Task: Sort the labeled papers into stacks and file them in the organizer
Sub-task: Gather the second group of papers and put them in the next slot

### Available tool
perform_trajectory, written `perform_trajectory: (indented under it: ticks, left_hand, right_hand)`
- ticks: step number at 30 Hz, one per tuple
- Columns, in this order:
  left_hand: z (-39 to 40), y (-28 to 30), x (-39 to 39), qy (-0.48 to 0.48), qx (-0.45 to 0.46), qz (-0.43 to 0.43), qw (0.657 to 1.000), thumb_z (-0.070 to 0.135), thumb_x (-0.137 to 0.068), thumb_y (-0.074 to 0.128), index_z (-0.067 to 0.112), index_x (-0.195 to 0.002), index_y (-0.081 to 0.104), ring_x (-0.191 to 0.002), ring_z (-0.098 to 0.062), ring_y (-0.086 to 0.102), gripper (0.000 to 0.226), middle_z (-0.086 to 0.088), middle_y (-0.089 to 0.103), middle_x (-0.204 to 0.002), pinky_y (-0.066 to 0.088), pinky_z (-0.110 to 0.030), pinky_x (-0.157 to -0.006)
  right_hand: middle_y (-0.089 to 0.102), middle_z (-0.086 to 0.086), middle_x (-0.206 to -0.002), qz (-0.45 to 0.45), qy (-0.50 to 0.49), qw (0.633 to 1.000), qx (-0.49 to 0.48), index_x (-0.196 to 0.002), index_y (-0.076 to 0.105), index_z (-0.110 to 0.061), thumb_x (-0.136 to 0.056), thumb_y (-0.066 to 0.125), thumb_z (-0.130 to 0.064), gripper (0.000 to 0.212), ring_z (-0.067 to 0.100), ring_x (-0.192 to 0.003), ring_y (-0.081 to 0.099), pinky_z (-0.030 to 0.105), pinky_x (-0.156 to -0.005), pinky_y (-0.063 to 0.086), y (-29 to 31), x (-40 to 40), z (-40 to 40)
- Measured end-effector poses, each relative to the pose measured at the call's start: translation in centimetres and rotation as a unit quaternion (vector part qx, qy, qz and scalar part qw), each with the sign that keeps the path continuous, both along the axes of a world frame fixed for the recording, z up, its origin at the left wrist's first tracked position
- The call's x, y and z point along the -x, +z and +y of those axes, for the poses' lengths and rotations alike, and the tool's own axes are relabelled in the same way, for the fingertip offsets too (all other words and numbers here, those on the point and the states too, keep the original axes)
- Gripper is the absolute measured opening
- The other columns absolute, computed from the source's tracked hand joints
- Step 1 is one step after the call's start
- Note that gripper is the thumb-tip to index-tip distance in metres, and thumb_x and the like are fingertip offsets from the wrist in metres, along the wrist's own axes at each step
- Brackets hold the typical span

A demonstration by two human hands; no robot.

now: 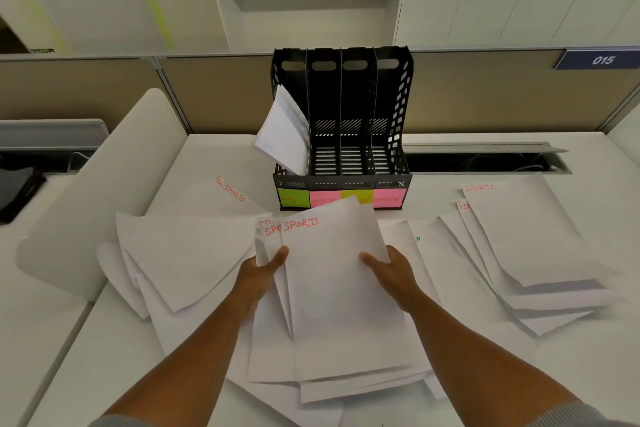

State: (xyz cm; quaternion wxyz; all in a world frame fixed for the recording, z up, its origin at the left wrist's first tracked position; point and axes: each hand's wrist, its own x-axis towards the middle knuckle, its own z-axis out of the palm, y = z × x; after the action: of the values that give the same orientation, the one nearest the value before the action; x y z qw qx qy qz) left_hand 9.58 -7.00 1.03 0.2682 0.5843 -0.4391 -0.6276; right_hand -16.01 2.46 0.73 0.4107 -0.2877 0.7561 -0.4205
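Observation:
A stack of white sheets marked SPORTS in red [332, 288] is held over the desk between both hands. My left hand [265, 272] grips its left edge, thumb on top. My right hand [389, 267] grips its right edge the same way. Behind it stands a black four-slot organizer [341, 121] with green, pink, yellow and pink sticky labels along its front. A few white sheets [284, 132] lean in its leftmost slot. More labeled papers lie spread to the left [187, 253] and right [519, 239] on the desk.
The white desk [588, 374] carries loose sheets on both sides. A cable trough [485, 159] opens behind the organizer at the right. A beige partition with a 015 sign [602, 60] runs across the back. A rounded white panel [104, 191] lies at the left.

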Motion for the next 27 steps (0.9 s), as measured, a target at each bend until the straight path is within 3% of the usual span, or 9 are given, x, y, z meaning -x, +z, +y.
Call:
perform_trajectory:
  ticks: [3, 6, 12, 14, 18, 22, 25, 27]
  left_hand:
    - [0.3, 0.0, 0.8, 0.02, -0.007, 0.035, 0.999, 0.065, -0.065, 0.074, 0.027, -0.116, 0.064, -0.098, -0.025, 0.07, 0.065, 0.003, 0.075, -0.105, 0.055, -0.047, -0.09]
    - [0.5, 0.0, 1.5, -0.002, -0.019, 0.05, 0.999, 0.053, -0.068, 0.08, 0.023, -0.118, 0.065, -0.105, -0.025, 0.068, 0.06, 0.0, 0.074, -0.109, 0.052, -0.049, -0.095]
    - [0.4, 0.8, 2.9, 0.009, -0.024, 0.034, 0.999, 0.029, -0.075, 0.082, 0.013, -0.118, 0.065, -0.095, -0.032, 0.07, 0.049, -0.011, 0.073, -0.107, 0.057, -0.053, -0.084]
    - [-0.1, 2.0, 3.7, 0.029, 0.0, 0.027, 0.999, 0.029, -0.08, 0.078, 0.012, -0.12, 0.063, -0.093, -0.033, 0.07, 0.047, -0.012, 0.072, -0.107, 0.058, -0.051, -0.082]
    - [-1.2, 5.7, 6.4, 0.083, 0.096, 0.042, 0.991, 0.032, -0.08, 0.078, 0.01, -0.119, 0.063, -0.09, -0.027, 0.071, 0.048, -0.01, 0.072, -0.105, 0.061, -0.037, -0.073]
    - [-1.4, 9.1, 8.7, 0.12, 0.238, 0.096, 0.959, 0.038, -0.081, 0.076, 0.022, -0.13, 0.054, -0.092, -0.02, 0.07, 0.056, 0.0, 0.069, -0.11, 0.06, -0.026, -0.064]
    - [-1.5, 9.5, 9.3, 0.13, 0.29, 0.095, 0.943, 0.047, -0.076, 0.075, 0.028, -0.135, 0.045, -0.097, -0.023, 0.067, 0.069, -0.002, 0.063, -0.117, 0.061, -0.029, -0.071]
    - [-1.6, 8.7, 9.2, 0.118, 0.286, 0.08, 0.948, 0.049, -0.074, 0.076, 0.031, -0.135, 0.044, -0.1, -0.023, 0.065, 0.071, -0.001, 0.062, -0.119, 0.06, -0.031, -0.074]
  right_hand:
    - [0.067, 0.001, -0.103, -0.061, 0.002, 0.998, -0.005, -0.107, 0.058, -0.018, -0.078, 0.072, -0.038, 0.037, 0.02, -0.09, 0.066, 0.038, -0.078, 0.057, 0.1, -0.4, 0.1]
    - [0.068, 0.003, -0.105, -0.123, 0.014, 0.992, -0.024, -0.111, 0.057, -0.019, -0.076, 0.075, -0.038, 0.045, 0.023, -0.092, 0.067, 0.04, -0.08, 0.058, 0.0, -0.8, 0.0]
    - [0.071, 0.003, -0.103, -0.185, 0.047, 0.982, -0.019, -0.114, 0.062, -0.022, -0.072, 0.079, -0.028, 0.045, 0.024, -0.091, 0.068, 0.035, -0.072, 0.057, 0.9, -1.3, -0.5]
    - [0.069, 0.004, -0.106, -0.158, 0.058, 0.986, -0.004, -0.112, 0.062, -0.023, -0.077, 0.074, -0.022, 0.037, 0.023, -0.092, 0.067, 0.036, -0.074, 0.057, 1.9, -1.3, -1.2]
    - [0.067, 0.002, -0.107, -0.062, 0.01, 0.992, 0.106, -0.118, 0.059, -0.022, -0.086, 0.061, -0.014, 0.033, 0.018, -0.091, 0.065, 0.021, -0.064, 0.051, 4.7, -2.4, -3.7]
    - [0.057, -0.004, -0.102, 0.055, -0.053, 0.969, 0.235, -0.124, 0.05, -0.018, -0.093, 0.058, -0.021, 0.032, 0.01, -0.087, 0.057, 0.006, -0.058, 0.047, 7.5, -3.8, -5.9]
    - [0.054, -0.016, -0.097, 0.094, -0.055, 0.95, 0.293, -0.118, 0.045, -0.027, -0.091, 0.062, -0.022, 0.032, 0.002, -0.082, 0.057, -0.001, -0.058, 0.044, 8.4, -4.2, -6.3]
    - [0.052, -0.021, -0.094, 0.097, -0.044, 0.949, 0.298, -0.112, 0.041, -0.034, -0.088, 0.064, -0.024, 0.035, -0.001, -0.083, 0.056, 0.002, -0.061, 0.046, 8.1, -4.0, -5.9]
